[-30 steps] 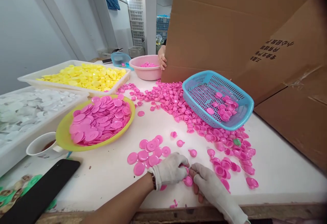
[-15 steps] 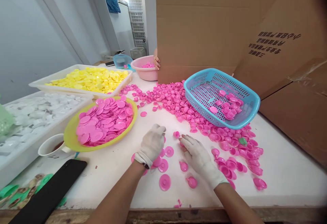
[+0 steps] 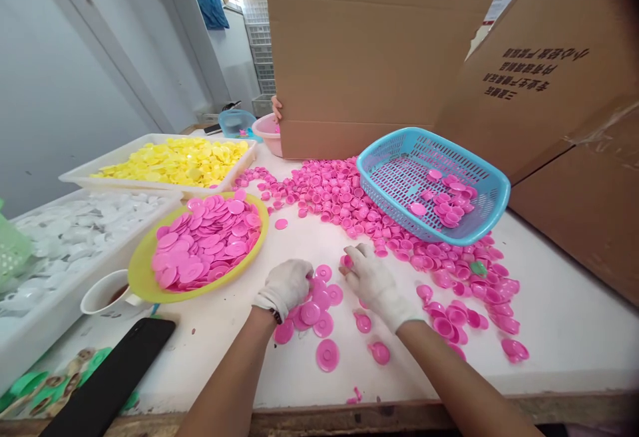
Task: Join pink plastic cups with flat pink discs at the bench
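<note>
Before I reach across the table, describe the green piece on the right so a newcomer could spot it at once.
Find the blue basket on the right side of the table. Along its near side spreads a heap of small pink cups. Just in front of the basket's near corner lies the green piece, the only green one among the pink.

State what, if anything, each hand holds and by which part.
Cannot be told: the left hand is at pink discs, the right hand at a pink cup; any grip is hidden.
</note>
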